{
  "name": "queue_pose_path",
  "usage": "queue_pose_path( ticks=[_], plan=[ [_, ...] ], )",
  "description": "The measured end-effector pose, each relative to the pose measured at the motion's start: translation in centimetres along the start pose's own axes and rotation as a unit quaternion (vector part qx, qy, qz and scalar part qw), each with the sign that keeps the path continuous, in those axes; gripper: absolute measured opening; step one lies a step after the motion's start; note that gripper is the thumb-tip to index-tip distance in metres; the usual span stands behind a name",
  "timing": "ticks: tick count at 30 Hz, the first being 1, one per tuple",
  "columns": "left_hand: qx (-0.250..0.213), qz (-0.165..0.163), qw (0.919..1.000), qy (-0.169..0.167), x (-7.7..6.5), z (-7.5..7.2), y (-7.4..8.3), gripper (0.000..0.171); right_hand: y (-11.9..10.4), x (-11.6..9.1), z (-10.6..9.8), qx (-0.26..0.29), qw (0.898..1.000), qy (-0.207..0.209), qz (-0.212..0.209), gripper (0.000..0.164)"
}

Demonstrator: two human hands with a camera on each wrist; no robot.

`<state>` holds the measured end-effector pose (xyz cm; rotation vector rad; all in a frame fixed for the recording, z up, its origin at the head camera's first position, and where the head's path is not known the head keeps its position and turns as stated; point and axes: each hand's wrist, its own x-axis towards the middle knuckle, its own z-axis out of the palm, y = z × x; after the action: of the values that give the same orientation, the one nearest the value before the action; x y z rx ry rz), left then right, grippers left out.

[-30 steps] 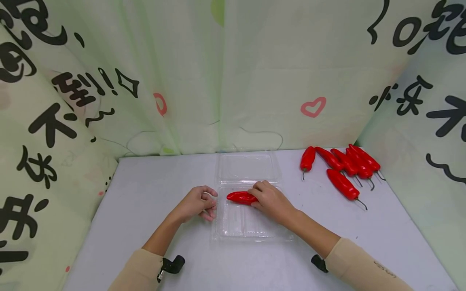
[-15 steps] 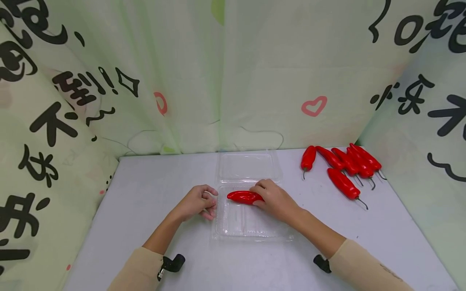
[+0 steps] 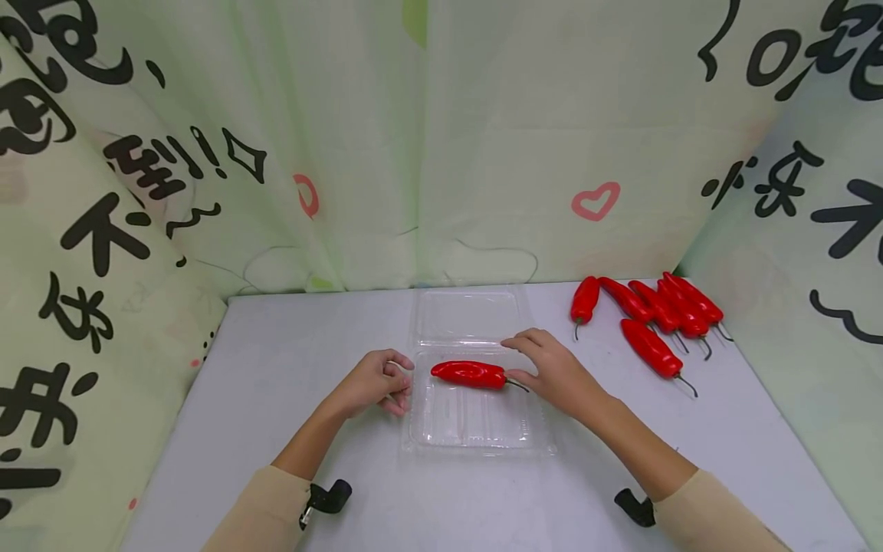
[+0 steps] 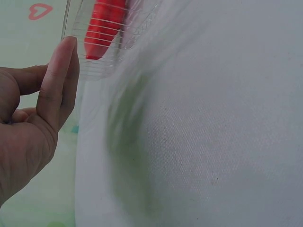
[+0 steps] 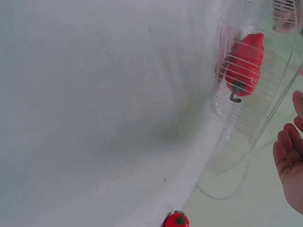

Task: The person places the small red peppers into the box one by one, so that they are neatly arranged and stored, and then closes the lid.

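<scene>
A red chili pepper [image 3: 469,374] lies crosswise in the back part of the clear plastic box [image 3: 476,443], its stem pointing right. My right hand [image 3: 557,373] is over the box's right side, thumb near the stem and fingers spread, holding nothing. Beyond the ribbed wall in the right wrist view, the whole pepper [image 5: 246,64] shows, apart from the right hand [image 5: 291,156]. My left hand [image 3: 378,383] stays beside the box's left edge, fingers loosely bent. In the left wrist view, the left hand [image 4: 42,99] has its fingertips right at the box wall [image 4: 97,71].
The box's clear lid [image 3: 469,316] lies folded back behind it. Several red peppers [image 3: 679,307] are grouped at the table's back right, with one pepper [image 3: 650,349] nearer the front. A printed curtain [image 3: 483,153] encloses the white table [image 3: 310,337] at the back and sides.
My right hand has let go of the pepper and drawn back to the right, uncovering the stem. The pepper stays in the box. My left hand has kept its place.
</scene>
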<state>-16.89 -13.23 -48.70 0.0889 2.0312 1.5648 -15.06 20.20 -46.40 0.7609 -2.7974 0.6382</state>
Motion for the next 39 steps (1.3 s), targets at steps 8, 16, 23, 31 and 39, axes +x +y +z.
queue_pose_path(
  ticks=[8,16,23,31,39],
  plan=[
    [0.002,-0.003,1.0,0.007,-0.1,0.0,0.0,0.029,1.3,-1.6,-1.8,0.017,0.999,0.034,0.028,0.058],
    [0.003,-0.005,0.9999,0.009,-0.1,0.1,0.0,0.03,3.2,-3.2,-3.3,0.004,0.996,0.082,0.043,0.062],
    [-0.004,0.004,1.0,-0.001,0.1,-0.1,-0.1,0.031,4.9,-4.4,-4.7,-0.013,0.993,0.1,0.064,0.069],
    [-0.005,0.002,1.0,-0.002,0.2,-0.1,-0.1,0.03,7.8,-5.8,-6.0,-0.023,0.991,0.079,0.103,0.074],
    [0.0,0.001,1.0,-0.001,0.2,-0.1,-0.2,0.031,11.6,-6.8,-6.9,-0.031,0.987,0.047,0.149,0.082]
  ],
)
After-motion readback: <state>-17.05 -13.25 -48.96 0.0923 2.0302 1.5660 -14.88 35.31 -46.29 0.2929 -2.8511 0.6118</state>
